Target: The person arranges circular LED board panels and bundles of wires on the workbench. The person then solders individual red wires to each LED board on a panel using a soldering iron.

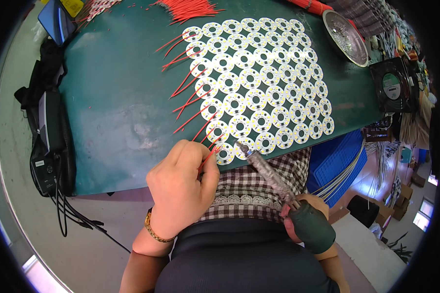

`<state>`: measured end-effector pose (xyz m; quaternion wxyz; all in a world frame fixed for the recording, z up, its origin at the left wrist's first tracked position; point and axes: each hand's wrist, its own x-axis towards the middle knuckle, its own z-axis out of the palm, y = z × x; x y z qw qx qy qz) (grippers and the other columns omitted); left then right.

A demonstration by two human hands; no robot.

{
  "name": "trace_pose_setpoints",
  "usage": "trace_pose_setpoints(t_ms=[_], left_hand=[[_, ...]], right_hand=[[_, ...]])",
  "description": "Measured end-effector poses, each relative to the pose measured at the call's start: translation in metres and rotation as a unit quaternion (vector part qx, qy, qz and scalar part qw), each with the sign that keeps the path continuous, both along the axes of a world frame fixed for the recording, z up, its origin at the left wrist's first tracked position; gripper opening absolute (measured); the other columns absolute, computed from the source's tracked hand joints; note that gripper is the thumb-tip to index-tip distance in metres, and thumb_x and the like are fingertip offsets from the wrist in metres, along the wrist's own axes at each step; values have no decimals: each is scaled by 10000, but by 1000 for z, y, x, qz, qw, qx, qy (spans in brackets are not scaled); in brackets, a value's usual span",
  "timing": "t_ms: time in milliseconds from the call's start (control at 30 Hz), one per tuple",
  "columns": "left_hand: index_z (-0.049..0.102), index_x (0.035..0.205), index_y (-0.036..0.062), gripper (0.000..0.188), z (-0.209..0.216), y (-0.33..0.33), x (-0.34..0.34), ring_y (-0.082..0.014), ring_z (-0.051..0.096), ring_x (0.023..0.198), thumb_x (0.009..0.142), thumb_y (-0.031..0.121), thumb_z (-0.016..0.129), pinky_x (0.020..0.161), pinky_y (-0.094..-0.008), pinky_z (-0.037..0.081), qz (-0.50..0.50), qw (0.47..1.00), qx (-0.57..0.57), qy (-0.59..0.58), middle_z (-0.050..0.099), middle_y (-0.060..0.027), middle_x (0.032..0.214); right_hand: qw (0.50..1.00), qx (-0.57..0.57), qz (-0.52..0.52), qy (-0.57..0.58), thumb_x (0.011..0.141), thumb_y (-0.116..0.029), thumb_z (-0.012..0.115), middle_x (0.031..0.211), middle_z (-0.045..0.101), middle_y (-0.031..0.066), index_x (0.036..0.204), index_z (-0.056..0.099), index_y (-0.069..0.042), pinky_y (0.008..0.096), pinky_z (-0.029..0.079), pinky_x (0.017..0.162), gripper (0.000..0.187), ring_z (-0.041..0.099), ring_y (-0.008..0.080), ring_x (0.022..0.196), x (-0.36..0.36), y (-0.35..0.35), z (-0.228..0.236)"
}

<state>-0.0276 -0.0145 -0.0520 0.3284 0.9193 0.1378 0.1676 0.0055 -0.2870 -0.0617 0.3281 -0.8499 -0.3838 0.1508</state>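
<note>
A panel of round white LED circuit boards point(255, 99) lies on the green mat, joined in rows, each disc with a hole in its middle. Red wires point(190, 112) stick out leftward from the discs of its left column. My left hand point(183, 176) pinches a short red wire point(209, 158) against the disc at the near left corner. My right hand point(308, 222) is wrapped round the dark handle of a soldering iron point(273, 179), its shaft slanting up and left. The iron's tip is close to the discs of the nearest row, just right of the left hand's fingertips; whether it touches is unclear.
A pile of red wires point(188, 9) lies at the far edge of the green mat point(117, 122). A metal bowl point(346, 38) and a spool of solder wire point(391, 86) are at the right. Blue trays point(334, 163) sit below the mat's right edge; a black device with cables point(51, 127) is left.
</note>
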Motion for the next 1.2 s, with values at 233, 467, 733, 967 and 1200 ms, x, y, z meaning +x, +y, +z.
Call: trace_pose_setpoints(t_ms=[233,467,733,967,1200], left_hand=[[537,742,18,111,10,1,-1,-156,464,598,778,-42,622,547,-269,379,26,995,-92,-28,509,-70,707],[569,855,7,105,13,5,-13,-199,498,616,790,-55,624,496,-278,379,-69,994,-34,-77,510,-106,761],[543,801,1,102,10,-5,-10,-204,502,532,792,-50,631,501,-280,416,-60,997,-19,45,539,-96,706],[544,797,8,106,7,-7,-8,-199,494,512,783,-51,631,480,-286,393,-47,998,-16,32,530,-91,694],[531,769,38,145,2,-9,-7,-191,458,484,741,-50,643,444,-293,344,-38,999,26,19,509,-70,675]], right_hand=[[998,-57,-4,37,775,-144,603,764,610,67,873,550,-76,337,478,613,130,602,219,674,5,9,23],[999,-9,9,40,563,-108,693,760,607,42,785,589,-144,355,484,593,249,614,260,690,-1,-13,7],[997,-62,45,3,498,-154,742,773,635,15,807,636,-171,348,500,587,327,624,232,686,-4,-11,5],[999,-24,9,-24,518,-173,748,755,647,18,768,648,-154,327,504,570,270,633,230,665,-9,-7,-5],[996,18,-58,68,556,-192,754,761,668,37,710,655,-134,321,510,590,192,647,228,668,-8,-2,5]])
